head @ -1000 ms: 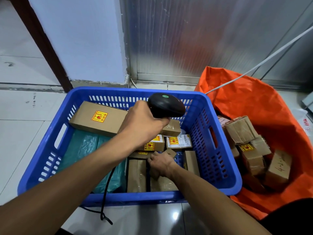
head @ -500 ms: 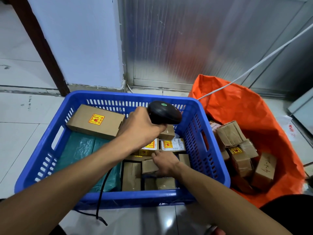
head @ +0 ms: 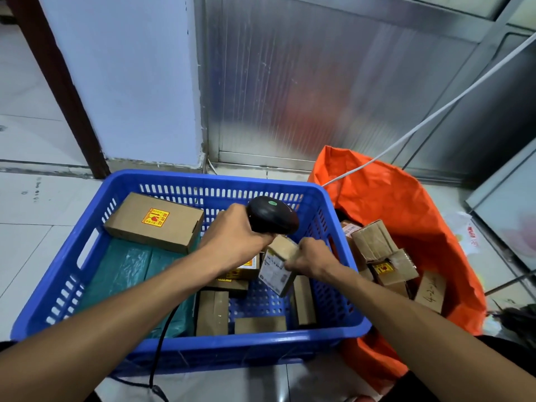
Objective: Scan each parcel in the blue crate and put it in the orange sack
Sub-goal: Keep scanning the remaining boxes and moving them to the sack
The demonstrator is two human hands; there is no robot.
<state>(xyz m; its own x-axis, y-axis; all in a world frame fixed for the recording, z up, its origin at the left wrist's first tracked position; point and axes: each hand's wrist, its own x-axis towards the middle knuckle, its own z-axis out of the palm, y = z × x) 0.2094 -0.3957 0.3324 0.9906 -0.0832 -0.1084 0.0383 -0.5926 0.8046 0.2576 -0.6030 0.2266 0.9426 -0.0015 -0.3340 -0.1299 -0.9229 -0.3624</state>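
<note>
The blue crate (head: pixel 72 256) sits on the floor with several cardboard parcels and a teal plastic package (head: pixel 127 271) inside. My left hand (head: pixel 232 236) grips a black barcode scanner (head: pixel 272 214) over the crate's middle. Just below the scanner, my right hand (head: pixel 311 256) holds a small cardboard parcel (head: pixel 278 265) lifted above the crate floor, its white label facing me. A long flat box (head: pixel 153 221) with a yellow sticker lies at the crate's back left. The orange sack (head: pixel 406 204) stands open to the right with several parcels in it.
A pale wall corner and a corrugated metal panel (head: pixel 319 82) stand behind the crate. A white cable (head: pixel 435 111) runs diagonally down into the sack. The scanner's black cord (head: pixel 159 358) trails over the crate's front rim onto the tiled floor.
My right hand took hold of a small parcel low in the crate and lifted it up under the scanner. The left hand with the scanner stayed over the crate's middle.
</note>
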